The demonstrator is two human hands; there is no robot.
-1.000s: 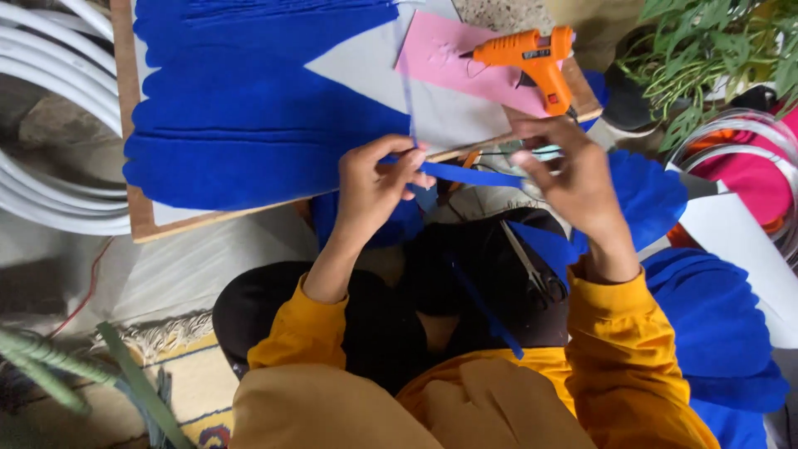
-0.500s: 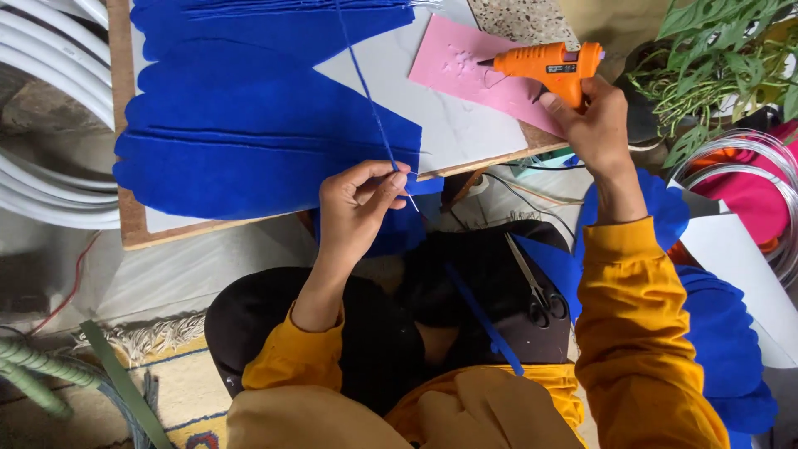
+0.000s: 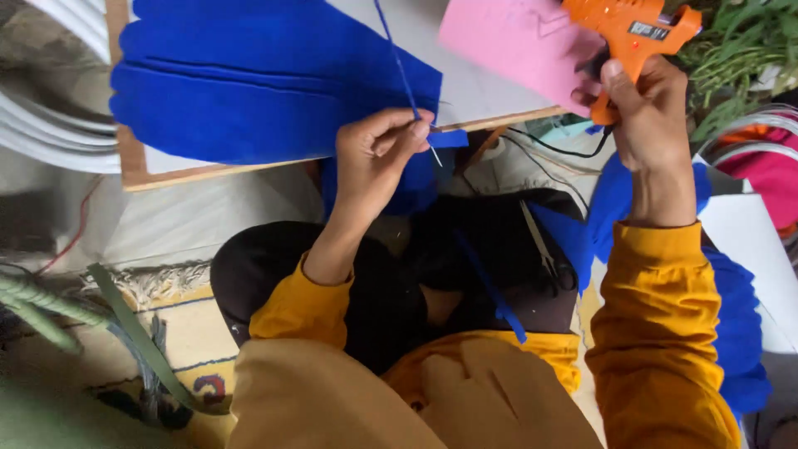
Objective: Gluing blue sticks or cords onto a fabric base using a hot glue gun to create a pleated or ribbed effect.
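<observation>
My left hand [image 3: 378, 154] pinches a thin wire stem with a narrow blue strip [image 3: 401, 62] wound on it, at the near edge of a wooden board [image 3: 133, 162]. The strip runs up over blue felt sheets [image 3: 258, 83] lying on the board. My right hand [image 3: 648, 116] grips an orange glue gun [image 3: 628, 29] by its handle, above a pink sheet [image 3: 515, 41]. The gun's black cord [image 3: 540, 145] trails down toward my lap. Both sleeves are mustard yellow.
Scissors [image 3: 544, 258] and another blue strip [image 3: 490, 291] lie on my dark lap. More blue felt [image 3: 736, 324] and a white sheet [image 3: 752, 249] are on the right. White hoops [image 3: 50, 125] sit left, green plant leaves [image 3: 740, 50] top right, a patterned rug [image 3: 179, 333] below.
My right hand left the blue strip, reached up to the glue gun and now holds it lifted off the pink sheet. My left hand keeps hold of the stem.
</observation>
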